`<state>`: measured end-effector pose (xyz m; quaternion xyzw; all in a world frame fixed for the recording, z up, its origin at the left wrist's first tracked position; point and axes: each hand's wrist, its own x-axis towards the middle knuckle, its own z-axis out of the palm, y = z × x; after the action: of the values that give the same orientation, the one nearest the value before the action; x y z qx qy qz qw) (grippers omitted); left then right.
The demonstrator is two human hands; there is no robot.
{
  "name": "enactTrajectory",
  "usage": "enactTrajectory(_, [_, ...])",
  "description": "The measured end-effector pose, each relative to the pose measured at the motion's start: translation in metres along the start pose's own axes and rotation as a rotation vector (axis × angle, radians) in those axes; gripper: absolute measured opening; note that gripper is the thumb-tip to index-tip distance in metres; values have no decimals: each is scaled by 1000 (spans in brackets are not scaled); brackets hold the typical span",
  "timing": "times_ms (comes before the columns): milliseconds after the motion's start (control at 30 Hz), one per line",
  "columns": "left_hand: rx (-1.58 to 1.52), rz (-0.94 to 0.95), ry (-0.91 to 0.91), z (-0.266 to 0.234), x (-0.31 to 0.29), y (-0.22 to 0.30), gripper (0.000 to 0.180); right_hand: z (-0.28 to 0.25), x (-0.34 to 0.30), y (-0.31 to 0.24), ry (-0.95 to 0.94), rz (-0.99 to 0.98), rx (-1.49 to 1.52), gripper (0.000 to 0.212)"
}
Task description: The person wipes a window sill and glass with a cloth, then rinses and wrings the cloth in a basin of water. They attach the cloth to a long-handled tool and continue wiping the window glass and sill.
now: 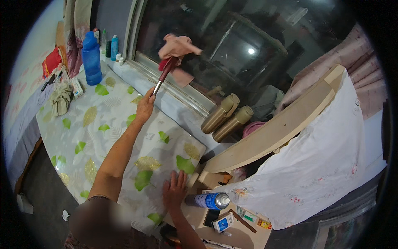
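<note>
Slim red-and-silver handle (167, 69) under pink cloth (178, 46), blue plastic bottle (92, 64) at nine o'clock, gold thermoses (216, 118) at four, points lengthwise toward one, left hand (145, 106) fingers clamped around it, right hand (174, 195) fingers apart.

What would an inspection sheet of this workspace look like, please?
Surface: leaf-patterned tabletop, partly covered at its edges.
Job's things: long-handled tool carrying a pink cloth, raised at the window; contact unclear.
Clutter: blue bottle, crumpled cloth, blue-and-silver can.
Grippers: left hand grips the tool; right hand rests on the tabletop.
Cables: nothing seen.
Surroundings: two flasks by the window, white drape at right.
</note>
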<state>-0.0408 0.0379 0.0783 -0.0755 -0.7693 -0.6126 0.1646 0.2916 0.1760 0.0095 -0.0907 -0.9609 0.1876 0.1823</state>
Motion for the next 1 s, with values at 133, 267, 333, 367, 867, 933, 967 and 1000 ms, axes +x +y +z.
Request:
enactTrajectory(133, [-37,6,48,-18,-23,-2,42,-4,2,-2,-19,7,22,49])
enactTrajectory(267, [-94,11,76,-29,-62,13,42,-2,1,-1,-62,19,11,50])
enactTrajectory(333, [-200,37,75,-32,-81,22,42,-2,0,1,-63,10,9,51])
enactTrajectory(367, [-253,47,69,-33,-92,27,42,-3,-1,1,-61,6,-5,51])
enactTrajectory(867, [-359,-125,-705,-99,-309,84,46,-57,72,-76,-271,382,1701,71])
enactTrajectory(933, [15,319,-815,-113,-260,105,30,-37,60,-57,-106,327,1556,66])
enactTrajectory(967, [-15,327,-755,-113,-236,129,21,-13,47,-38,-168,424,1461,66])
enactTrajectory(1000, [-40,336,-696,-107,-210,154,16,12,33,-16,-227,519,1369,65])
